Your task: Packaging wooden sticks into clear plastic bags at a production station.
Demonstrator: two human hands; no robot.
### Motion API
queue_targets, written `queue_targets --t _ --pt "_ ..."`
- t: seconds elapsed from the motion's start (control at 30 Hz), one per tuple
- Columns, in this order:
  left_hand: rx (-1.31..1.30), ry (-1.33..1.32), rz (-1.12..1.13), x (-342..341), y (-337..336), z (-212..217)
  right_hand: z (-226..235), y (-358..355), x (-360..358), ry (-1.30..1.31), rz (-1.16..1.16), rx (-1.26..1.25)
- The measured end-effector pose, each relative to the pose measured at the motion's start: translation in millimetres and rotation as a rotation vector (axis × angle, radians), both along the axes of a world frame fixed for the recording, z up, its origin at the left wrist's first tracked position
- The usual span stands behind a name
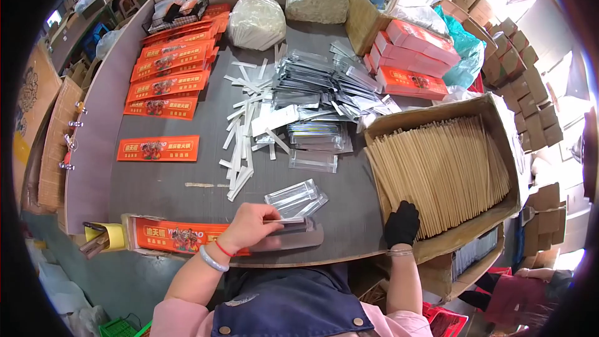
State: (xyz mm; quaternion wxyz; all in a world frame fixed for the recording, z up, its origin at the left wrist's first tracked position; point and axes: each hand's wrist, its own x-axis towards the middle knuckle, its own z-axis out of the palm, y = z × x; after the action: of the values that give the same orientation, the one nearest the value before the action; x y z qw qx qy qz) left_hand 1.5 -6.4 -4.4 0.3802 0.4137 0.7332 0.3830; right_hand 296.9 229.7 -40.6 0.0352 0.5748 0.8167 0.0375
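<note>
My left hand, bare, with a red string and a pale bangle at the wrist, pinches a small clear plastic packet between thumb and fingers. Beneath it lies a longer clear plastic sleeve at the table's front edge. Just beyond are a few more clear packets. Beside the left wrist, an open holder contains orange-red printed paper sleeves. My right hand, in a black glove, rests against the near-left ends of wooden chopsticks in a cardboard box. Its dark fingers blend together, hiding their grip.
Mid-table is a heap of clear packets, beside scattered white paper strips. Rows of orange-red sleeves lie left. Bagged white strips and stacked red packs stand at the back. A raised wall edges the table.
</note>
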Motion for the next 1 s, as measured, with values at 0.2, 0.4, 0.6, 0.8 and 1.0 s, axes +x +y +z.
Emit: queue_targets --t 0.2,0.4,0.6,0.8,1.0 --pt "0.070 -0.037 0.195 -4.8 24.9 -23.5 4.5 -5.4 2.3 0.553 0.123 0.232" --pt "0.221 0.657 0.122 -13.6 36.8 -72.2 11.3 -41.9 -32.3 0.958 0.403 0.036" --pt "0.234 0.655 0.030 -6.7 27.3 -49.6 17.1 -61.4 -42.0 1.133 0.341 -0.158" --pt "0.080 0.705 -0.048 -7.3 35.5 -47.9 2.1 -80.8 -61.2 1.368 0.192 -0.131" --pt "0.257 0.820 0.035 -5.5 36.0 -41.6 -30.5 -84.5 -68.0 1.260 0.278 -0.058"
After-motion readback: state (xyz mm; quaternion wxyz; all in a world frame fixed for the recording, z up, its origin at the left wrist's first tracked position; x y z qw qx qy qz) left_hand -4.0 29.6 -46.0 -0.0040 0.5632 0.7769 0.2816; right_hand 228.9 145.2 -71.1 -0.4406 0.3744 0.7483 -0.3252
